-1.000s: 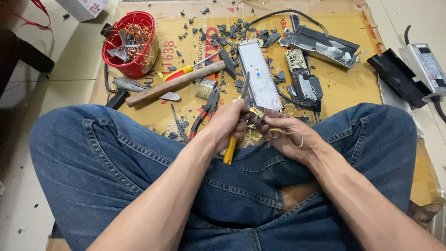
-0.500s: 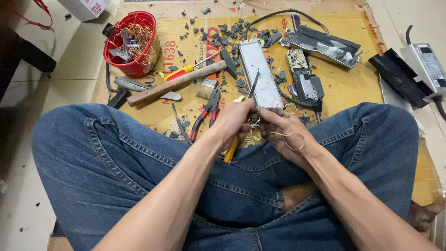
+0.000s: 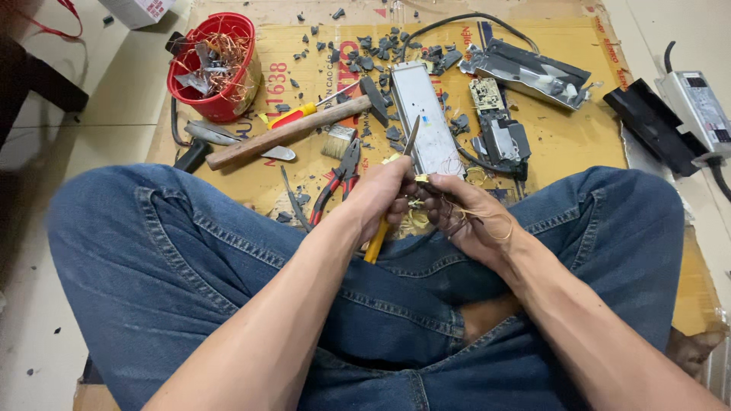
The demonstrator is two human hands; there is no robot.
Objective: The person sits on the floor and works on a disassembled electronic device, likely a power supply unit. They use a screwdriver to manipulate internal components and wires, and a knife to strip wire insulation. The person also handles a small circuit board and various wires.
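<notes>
1. My left hand [image 3: 384, 196] is closed in a fist around a yellow-handled utility knife [image 3: 390, 204], its thin steel blade pointing up and away from me over my lap.
2. My right hand [image 3: 464, 217] is pinched shut on a small yellowish wound part with loose copper wire strands [image 3: 478, 221]; the strands trail over my fingers and wrist. The part sits between both hands, right at the base of the blade, just above my crossed legs in blue jeans [image 3: 190, 259].
3. To do this cleanly, I judge I should keep the edge turned away from my right fingertips, pry in short strokes, and grip the part low so it cannot twist.
4. Just beyond my left hand lie red-handled pliers [image 3: 339, 179] on the yellow cardboard sheet [image 3: 579, 144].
5. Ahead of my hands is a long grey metal casing [image 3: 425, 114], with a small flat paintbrush [image 3: 339, 141] beside it.
6. Further left, a wooden-handled hammer [image 3: 285, 131] lies across a yellow and red screwdriver [image 3: 301, 113].
7. To the right of the casing sits a bare circuit board [image 3: 487, 93].
8. Farthest off stands a red plastic basket [image 3: 217, 65] full of copper wire and scraps.
</notes>
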